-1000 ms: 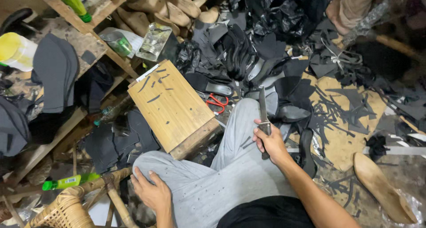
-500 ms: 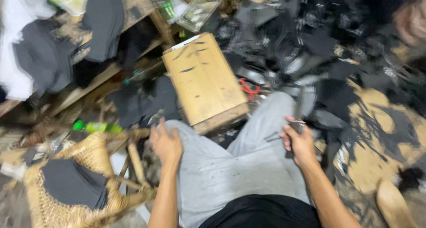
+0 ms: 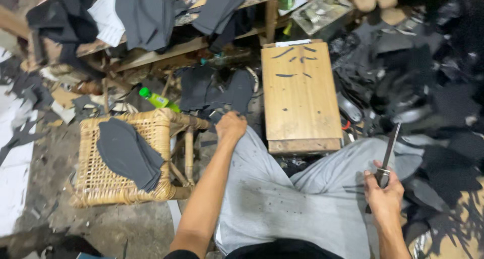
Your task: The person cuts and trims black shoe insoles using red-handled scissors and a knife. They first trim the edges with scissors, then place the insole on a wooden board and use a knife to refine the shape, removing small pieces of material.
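— Knife [image 3: 388, 153]: where?
— At four o'clock, gripped by right hand [image 3: 384, 197], blade aimed at twelve, over grey trouser leg [image 3: 327, 188].
— Left hand [image 3: 231, 126]?
— Centre, curled at dark cut pieces [image 3: 217, 90]; grasp unclear. Wicker stool [image 3: 91, 183] at eight o'clock, wooden board [image 3: 300, 95] at one.
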### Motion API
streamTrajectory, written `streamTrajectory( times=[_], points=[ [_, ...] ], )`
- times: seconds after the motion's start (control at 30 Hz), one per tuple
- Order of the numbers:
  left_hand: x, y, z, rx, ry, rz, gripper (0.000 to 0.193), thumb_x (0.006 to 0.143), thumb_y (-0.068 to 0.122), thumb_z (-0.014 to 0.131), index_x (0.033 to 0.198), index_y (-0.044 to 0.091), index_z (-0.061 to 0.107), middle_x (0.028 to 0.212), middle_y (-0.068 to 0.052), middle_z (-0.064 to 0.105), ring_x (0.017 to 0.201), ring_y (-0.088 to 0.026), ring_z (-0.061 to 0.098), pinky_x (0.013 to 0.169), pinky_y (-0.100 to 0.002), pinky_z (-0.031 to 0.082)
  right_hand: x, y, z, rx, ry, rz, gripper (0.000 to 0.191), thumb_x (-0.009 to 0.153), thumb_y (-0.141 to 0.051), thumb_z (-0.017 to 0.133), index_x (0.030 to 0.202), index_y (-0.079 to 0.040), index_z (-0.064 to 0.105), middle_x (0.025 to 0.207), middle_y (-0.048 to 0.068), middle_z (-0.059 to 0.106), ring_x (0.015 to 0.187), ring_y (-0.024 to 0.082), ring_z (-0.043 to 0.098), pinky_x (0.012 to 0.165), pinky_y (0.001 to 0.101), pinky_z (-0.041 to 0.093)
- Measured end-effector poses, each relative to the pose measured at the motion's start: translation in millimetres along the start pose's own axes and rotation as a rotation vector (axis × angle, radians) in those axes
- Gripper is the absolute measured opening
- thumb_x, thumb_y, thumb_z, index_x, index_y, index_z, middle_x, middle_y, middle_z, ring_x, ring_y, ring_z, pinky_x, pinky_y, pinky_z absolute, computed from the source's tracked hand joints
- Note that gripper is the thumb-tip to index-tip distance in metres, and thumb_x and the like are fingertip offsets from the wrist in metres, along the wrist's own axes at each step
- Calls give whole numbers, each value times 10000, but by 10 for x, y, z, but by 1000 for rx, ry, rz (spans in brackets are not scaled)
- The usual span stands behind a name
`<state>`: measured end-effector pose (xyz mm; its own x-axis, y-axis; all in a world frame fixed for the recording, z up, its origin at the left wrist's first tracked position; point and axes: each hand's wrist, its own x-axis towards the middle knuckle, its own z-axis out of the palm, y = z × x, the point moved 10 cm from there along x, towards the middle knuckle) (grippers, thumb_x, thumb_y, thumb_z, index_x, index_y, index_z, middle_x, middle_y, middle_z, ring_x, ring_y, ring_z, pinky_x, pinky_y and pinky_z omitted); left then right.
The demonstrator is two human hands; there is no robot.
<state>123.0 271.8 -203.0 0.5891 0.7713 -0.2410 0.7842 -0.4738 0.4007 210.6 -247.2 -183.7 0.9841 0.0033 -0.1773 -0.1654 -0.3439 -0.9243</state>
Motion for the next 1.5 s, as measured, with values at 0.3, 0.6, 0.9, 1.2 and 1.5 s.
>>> streamTrajectory(
  times=[0.3,0.6,0.9,1.2,1.5],
  points=[
    [-91,-22,1,-62,47,-52,392,865,374,630,1157,153,769,1141,-207,731,1099,-368,696,998,-445,524,236,-1995,1323,-574,-11,-765,614,807,-104,784,1399,-90,622,1157,184,675,1034,401,663,840,488,524],
    [-423,246,-640,-422,389,163,360,857,105,637,1209,83,709,1166,-183,711,1089,-361,681,963,-448,520,316,-2149,2022,-674,-35,-824,569,856,-185,751,1384,-60,577,1032,188,649,925,404,657,763,517,526],
    [-319,1551,-2336,-316,971,686,420,880,73,707,1287,-5,636,1327,-218,577,1264,-410,531,1087,-499,430,339,-2118,2040,-666,-64,-798,555,823,-157,749,1344,-76,575,1047,176,666,950,395,664,785,509,530],
    [519,1730,-2454,49,705,549,433,719,252,865,1039,-8,728,1044,-185,703,1025,-392,624,867,-514,483,336,-2084,2061,-639,-62,-798,597,786,-139,752,1350,-71,568,1037,169,666,952,386,662,786,496,536],
    [-230,1835,-3030,-252,883,803,204,916,52,769,1112,6,734,1053,-172,720,977,-396,675,871,-488,529,325,-2114,2081,-605,-52,-804,598,773,-162,772,1328,-69,570,1037,176,666,948,390,660,769,501,536]
  ],
)
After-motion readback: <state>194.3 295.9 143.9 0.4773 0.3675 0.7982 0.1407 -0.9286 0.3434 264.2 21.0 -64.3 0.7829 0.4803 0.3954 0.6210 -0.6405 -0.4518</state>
